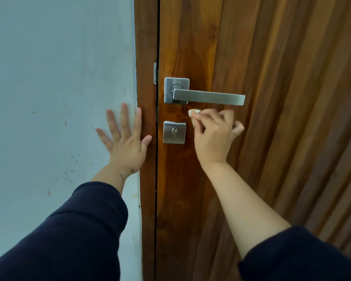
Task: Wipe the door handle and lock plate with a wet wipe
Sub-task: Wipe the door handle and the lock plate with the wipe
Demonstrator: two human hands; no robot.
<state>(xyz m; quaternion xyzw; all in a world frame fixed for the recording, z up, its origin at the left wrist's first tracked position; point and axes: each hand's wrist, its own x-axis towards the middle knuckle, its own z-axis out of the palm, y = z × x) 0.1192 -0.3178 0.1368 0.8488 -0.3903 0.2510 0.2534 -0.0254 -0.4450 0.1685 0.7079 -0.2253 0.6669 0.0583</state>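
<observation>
With the left hand (124, 142) spread flat across wall and door frame, the right hand (215, 136) pinched the wet wipe (193, 112) just under the lever handle (209, 97), beside the lock plate (174, 132), seemingly mid-wipe; the plate likely needed attention next.

handle (209, 97): steel, horizontal | lock plate (174, 132): square, below | wipe (193, 112): crumpled, between

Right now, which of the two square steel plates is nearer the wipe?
The lower plate, the one with the keyhole; the wipe in the right hand sits just above-right of it, below the lever.
</observation>
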